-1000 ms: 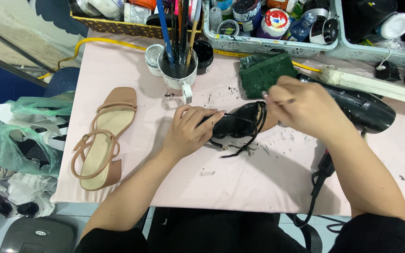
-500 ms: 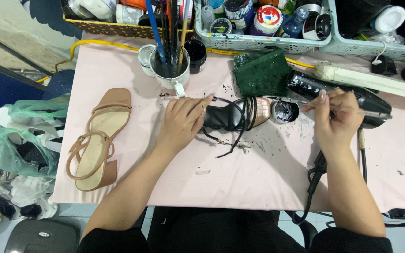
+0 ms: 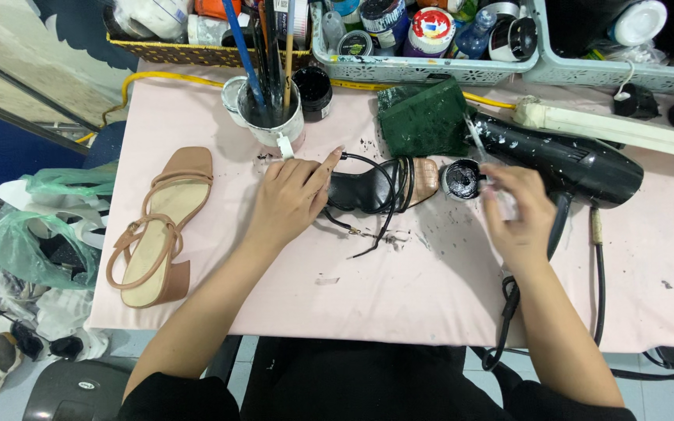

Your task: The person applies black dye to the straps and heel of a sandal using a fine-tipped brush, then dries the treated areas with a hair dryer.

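the black sandal (image 3: 376, 185) lies on its side on the pink counter (image 3: 399, 296), just in front of the person, its thin straps trailing loose toward the near edge. part of its sole is still tan at the toe end, the rest is black.

since a second ago the right hand (image 3: 512, 214) has left the sandal and moved out to the right. it is now beside a small round pot of black paint (image 3: 462, 179), which sits just past the sandal's toe. the hand is blurred. its fingers (image 3: 501, 204) look curled narrow around a thin brush handle, but what they grip cannot be told for sure. this reads as a pause in painting to reload the brush, a judgement only.

the left hand (image 3: 290, 199) has stayed put on the heel end of the sandal. its fingers (image 3: 317, 168) are spread fairly wide and flat, pressing the shoe down rather than gripping it.

around them: a tan sandal (image 3: 157, 230) lies well apart on the left of the counter. a white cup (image 3: 274, 121) full of brushes stands behind the left hand. a green sponge (image 3: 423, 117) lies behind the black sandal. a black hair dryer (image 3: 563, 160) lies to the right, just beyond the right hand, its cord running off the near edge. baskets of jars line the back.
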